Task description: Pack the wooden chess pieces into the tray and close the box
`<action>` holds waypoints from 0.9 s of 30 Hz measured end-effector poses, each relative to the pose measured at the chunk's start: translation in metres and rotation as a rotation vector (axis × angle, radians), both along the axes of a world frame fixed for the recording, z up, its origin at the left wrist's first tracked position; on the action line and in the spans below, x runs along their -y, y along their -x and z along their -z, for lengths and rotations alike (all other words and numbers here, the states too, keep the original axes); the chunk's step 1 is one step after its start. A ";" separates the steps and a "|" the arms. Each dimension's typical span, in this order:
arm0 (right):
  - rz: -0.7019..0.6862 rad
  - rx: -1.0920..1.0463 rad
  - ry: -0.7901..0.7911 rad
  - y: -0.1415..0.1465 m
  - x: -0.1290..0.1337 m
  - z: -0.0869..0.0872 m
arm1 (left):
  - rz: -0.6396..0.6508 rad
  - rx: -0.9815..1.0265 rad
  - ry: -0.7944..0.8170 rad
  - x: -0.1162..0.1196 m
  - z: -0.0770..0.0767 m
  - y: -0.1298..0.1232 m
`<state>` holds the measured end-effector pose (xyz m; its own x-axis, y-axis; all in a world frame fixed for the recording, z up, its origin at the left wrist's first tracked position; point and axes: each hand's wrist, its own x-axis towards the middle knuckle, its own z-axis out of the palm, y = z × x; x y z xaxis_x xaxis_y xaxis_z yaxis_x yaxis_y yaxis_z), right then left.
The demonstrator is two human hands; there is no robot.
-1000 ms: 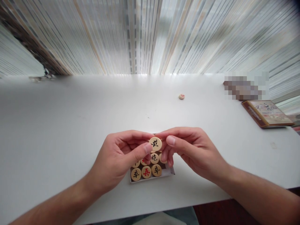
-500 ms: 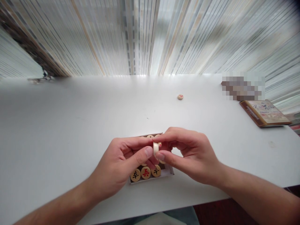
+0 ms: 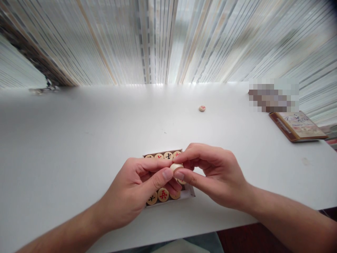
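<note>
Between the fingertips of my left hand point(image 3: 147, 182) and my right hand point(image 3: 210, 172) is a round, pale Chinese chess piece point(image 3: 176, 168). Thumb and forefinger of each hand pinch its edge, with its plain side tilted up towards me. Just below and behind my hands lies a shallow open box point(image 3: 191, 191) holding several more Chinese chess pieces. A piece with a red character point(image 3: 163, 194) shows in its near row, and one with a black character point(image 3: 168, 155) in its far row. My fingers hide the box's middle.
A single chess piece with a red character point(image 3: 202, 108) lies farther back on the white table point(image 3: 79, 140). At the right is a flat brown box with a picture lid point(image 3: 298, 126), beside a blurred-out object point(image 3: 271, 100). Striped string curtains point(image 3: 163, 42) hang behind the table.
The held piece has turned from standing on edge to lying flatter, its pale plain side now facing up. My left hand has dropped slightly, uncovering more of the box's far row.
</note>
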<state>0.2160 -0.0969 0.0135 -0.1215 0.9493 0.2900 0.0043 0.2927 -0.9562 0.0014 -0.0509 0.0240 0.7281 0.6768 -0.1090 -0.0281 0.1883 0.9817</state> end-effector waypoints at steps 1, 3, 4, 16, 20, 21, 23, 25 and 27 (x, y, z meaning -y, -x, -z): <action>-0.002 -0.007 0.016 0.000 0.000 -0.001 | -0.016 0.001 -0.032 0.000 0.000 0.000; -0.007 -0.020 0.042 0.000 0.000 -0.003 | -0.056 0.013 -0.089 0.002 -0.001 -0.001; -0.007 -0.024 0.048 0.000 0.001 -0.004 | -0.075 0.021 -0.110 0.002 -0.001 -0.002; -0.088 -0.385 0.534 0.004 0.000 -0.006 | -0.166 -0.066 -0.653 0.005 0.005 -0.003; -0.123 -0.479 0.640 0.005 0.000 -0.010 | -0.240 -0.092 -0.890 0.006 0.009 -0.002; -0.136 -0.498 0.661 0.004 -0.001 -0.011 | -0.255 -0.103 -0.908 0.006 0.009 -0.001; -0.167 -0.525 0.694 0.004 -0.001 -0.011 | -0.279 -0.122 -0.879 0.007 0.009 0.000; -0.195 -0.543 0.720 0.003 -0.001 -0.011 | -0.303 -0.121 -0.789 0.009 0.008 0.001; -0.217 -0.564 0.739 0.002 -0.001 -0.011 | -0.324 -0.106 -0.689 0.010 0.009 0.002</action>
